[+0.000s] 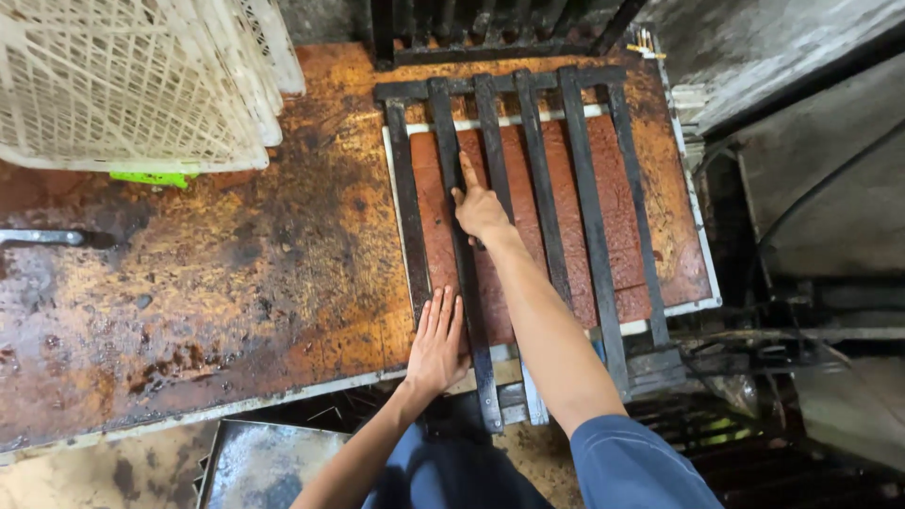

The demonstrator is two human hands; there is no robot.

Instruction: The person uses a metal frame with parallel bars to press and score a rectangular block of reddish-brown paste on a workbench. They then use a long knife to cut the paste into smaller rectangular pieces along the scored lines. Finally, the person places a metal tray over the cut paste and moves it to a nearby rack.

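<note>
A dark metal frame of several long parallel bars (584, 217) lies over a reddish-brown slab (617, 236) on a white-edged board (693, 306). My left hand (438, 344) presses flat on the slab's near end, between the two leftmost bars, fingers straight and together. My right hand (479, 209) reaches farther in and rests on the slab between the second and third bars, index finger stretched forward. Neither hand holds anything.
The board sits on a rusty, stained metal table (217, 283). White plastic lattice crates (141, 80) stand at the back left, with a green item (149, 177) under them. A metal handle (42, 238) juts in at the left. Machinery and cables fill the right side.
</note>
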